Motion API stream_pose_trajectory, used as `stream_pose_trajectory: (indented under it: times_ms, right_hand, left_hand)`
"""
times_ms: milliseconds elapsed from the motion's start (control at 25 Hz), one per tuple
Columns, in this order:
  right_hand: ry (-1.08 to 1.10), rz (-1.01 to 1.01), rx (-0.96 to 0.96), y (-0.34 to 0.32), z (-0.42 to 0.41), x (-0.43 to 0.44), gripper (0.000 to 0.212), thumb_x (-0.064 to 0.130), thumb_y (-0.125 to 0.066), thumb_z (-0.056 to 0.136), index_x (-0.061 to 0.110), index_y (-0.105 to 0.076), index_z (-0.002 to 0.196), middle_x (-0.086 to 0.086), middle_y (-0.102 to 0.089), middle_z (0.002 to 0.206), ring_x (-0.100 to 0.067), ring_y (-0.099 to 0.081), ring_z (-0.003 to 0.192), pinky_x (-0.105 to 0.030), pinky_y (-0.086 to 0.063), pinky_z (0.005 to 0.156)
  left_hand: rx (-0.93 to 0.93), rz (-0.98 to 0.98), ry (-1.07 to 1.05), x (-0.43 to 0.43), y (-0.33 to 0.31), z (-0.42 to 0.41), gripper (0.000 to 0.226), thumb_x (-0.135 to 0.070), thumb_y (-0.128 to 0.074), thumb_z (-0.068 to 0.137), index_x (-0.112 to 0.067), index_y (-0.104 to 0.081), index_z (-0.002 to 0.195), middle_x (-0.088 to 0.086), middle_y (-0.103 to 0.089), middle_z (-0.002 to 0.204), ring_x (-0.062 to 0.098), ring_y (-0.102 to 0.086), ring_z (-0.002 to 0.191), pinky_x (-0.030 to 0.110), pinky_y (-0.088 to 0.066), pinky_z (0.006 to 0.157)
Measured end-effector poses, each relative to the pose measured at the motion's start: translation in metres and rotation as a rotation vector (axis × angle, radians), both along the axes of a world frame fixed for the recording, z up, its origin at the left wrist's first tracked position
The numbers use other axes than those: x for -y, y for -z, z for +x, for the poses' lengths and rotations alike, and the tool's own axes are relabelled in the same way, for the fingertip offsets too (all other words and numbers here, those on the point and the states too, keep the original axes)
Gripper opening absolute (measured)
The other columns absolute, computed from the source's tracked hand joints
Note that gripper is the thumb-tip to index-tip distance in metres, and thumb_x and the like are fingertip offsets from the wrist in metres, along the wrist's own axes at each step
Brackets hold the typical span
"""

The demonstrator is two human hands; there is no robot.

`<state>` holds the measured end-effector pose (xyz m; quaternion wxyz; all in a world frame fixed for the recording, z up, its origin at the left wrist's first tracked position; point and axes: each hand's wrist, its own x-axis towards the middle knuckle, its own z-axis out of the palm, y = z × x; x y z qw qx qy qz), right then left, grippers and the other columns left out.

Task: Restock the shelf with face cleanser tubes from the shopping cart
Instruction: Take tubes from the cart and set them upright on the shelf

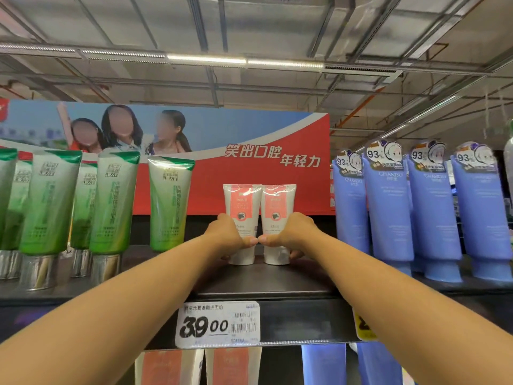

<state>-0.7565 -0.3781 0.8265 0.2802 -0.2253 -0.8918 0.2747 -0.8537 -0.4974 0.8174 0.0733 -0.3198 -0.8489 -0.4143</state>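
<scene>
Two white face cleanser tubes with pink labels stand cap-down, side by side, on the dark top shelf (266, 282). My left hand (229, 236) is wrapped around the lower part of the left tube (241, 204). My right hand (291, 234) grips the lower part of the right tube (277, 204). My thumbs nearly touch between the tubes. Both arms reach up and forward from the bottom of the view. The shopping cart is out of sight.
Green tubes (169, 207) stand in rows to the left, blue tubes (388, 212) to the right. A red and blue banner (277, 176) backs the shelf. A price tag reading 39.00 (218, 325) hangs on the shelf edge, with more pink and blue tubes below.
</scene>
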Motion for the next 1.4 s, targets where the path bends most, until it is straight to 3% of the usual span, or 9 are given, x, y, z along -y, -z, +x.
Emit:
stream_pose_trajectory:
  times_ms: [160, 320, 480, 560, 640, 760, 960, 1160, 1400]
  right_hand:
    - [0.003, 0.002, -0.03, 0.007, -0.002, -0.001, 0.061, 0.038, -0.074, 0.077, 0.007, -0.051, 0.124, -0.013, -0.06, 0.118, -0.029, -0.062, 0.101, -0.039, -0.057, 0.083]
    - [0.029, 0.017, -0.104, 0.007, 0.011, 0.014, 0.06, 0.028, -0.071, 0.082, 0.005, -0.042, 0.13, -0.013, -0.055, 0.129, -0.03, -0.056, 0.115, -0.038, -0.051, 0.092]
    - [0.038, 0.272, -0.335, 0.014, 0.051, 0.039, 0.041, 0.027, -0.058, 0.09, 0.012, -0.042, 0.124, -0.01, -0.06, 0.116, -0.026, -0.059, 0.099, -0.033, -0.048, 0.077]
    - [-0.023, 0.346, -0.575, 0.032, 0.086, 0.054, 0.025, 0.025, -0.057, 0.089, 0.016, -0.054, 0.112, 0.002, -0.066, 0.093, -0.012, -0.06, 0.083, -0.024, -0.048, 0.07]
    - [-0.063, 0.283, -0.827, 0.059, 0.128, 0.067, 0.009, 0.022, -0.059, 0.086, 0.022, -0.061, 0.095, 0.013, -0.065, 0.075, -0.001, -0.06, 0.071, -0.013, -0.046, 0.064]
    - [-0.1, 0.055, -1.002, 0.121, 0.193, 0.086, 0.008, 0.026, -0.055, 0.083, 0.029, -0.062, 0.08, 0.003, -0.069, 0.068, -0.006, -0.062, 0.061, -0.017, -0.047, 0.055]
    - [-0.019, -0.173, -0.869, 0.25, 0.261, 0.117, 0.011, 0.007, -0.057, 0.091, 0.014, -0.062, 0.085, -0.008, -0.067, 0.065, -0.008, -0.055, 0.05, -0.015, -0.044, 0.048]
    - [0.275, -0.444, -0.662, 0.382, 0.325, 0.139, 0.017, 0.006, -0.056, 0.092, 0.018, -0.065, 0.085, -0.011, -0.066, 0.062, -0.01, -0.054, 0.049, -0.016, -0.042, 0.046]
    - [0.61, -0.634, -0.449, 0.491, 0.422, 0.18, 0.019, 0.008, -0.055, 0.093, 0.021, -0.064, 0.083, -0.004, -0.068, 0.061, -0.01, -0.056, 0.048, -0.021, -0.043, 0.044]
  left_hand:
    - [-0.012, -0.012, 0.028, -0.002, 0.004, -0.002, 0.06, -0.034, -0.074, 0.079, -0.01, -0.05, 0.128, 0.012, -0.06, 0.118, 0.03, -0.058, 0.107, 0.042, -0.054, 0.087]
    - [0.051, 0.023, 0.005, 0.004, -0.003, 0.02, 0.038, -0.016, -0.066, 0.083, -0.008, -0.057, 0.12, 0.014, -0.062, 0.116, 0.032, -0.059, 0.109, 0.04, -0.052, 0.091]
    - [-0.13, 0.255, -0.057, 0.02, -0.009, 0.06, 0.035, -0.006, -0.06, 0.085, -0.008, -0.057, 0.12, 0.011, -0.058, 0.125, 0.02, -0.054, 0.105, 0.025, -0.041, 0.076]
    - [-0.216, 0.509, 0.056, 0.038, -0.002, 0.091, 0.038, -0.006, -0.06, 0.085, -0.015, -0.057, 0.122, 0.005, -0.058, 0.125, 0.015, -0.054, 0.105, 0.018, -0.04, 0.075]
    - [-0.261, 0.706, 0.281, 0.063, 0.016, 0.125, 0.029, -0.01, -0.062, 0.085, -0.02, -0.061, 0.112, -0.004, -0.063, 0.114, 0.01, -0.059, 0.101, 0.023, -0.048, 0.079]
    - [-0.104, 0.816, 0.632, 0.102, 0.073, 0.168, 0.019, -0.019, -0.066, 0.077, -0.024, -0.067, 0.095, -0.009, -0.071, 0.09, 0.006, -0.066, 0.081, 0.02, -0.054, 0.068]
    - [0.224, 0.796, 0.742, 0.122, 0.205, 0.208, 0.015, -0.006, -0.069, 0.08, -0.019, -0.069, 0.086, -0.003, -0.069, 0.072, 0.005, -0.063, 0.06, 0.013, -0.047, 0.054]
    - [0.643, 0.478, 0.681, 0.11, 0.338, 0.239, 0.018, -0.004, -0.062, 0.086, -0.019, -0.071, 0.083, 0.0, -0.071, 0.074, 0.006, -0.063, 0.062, 0.016, -0.049, 0.054]
    - [0.972, 0.159, 0.628, 0.112, 0.456, 0.305, 0.016, -0.002, -0.059, 0.088, -0.013, -0.069, 0.087, 0.002, -0.071, 0.074, 0.006, -0.061, 0.061, 0.021, -0.046, 0.056]
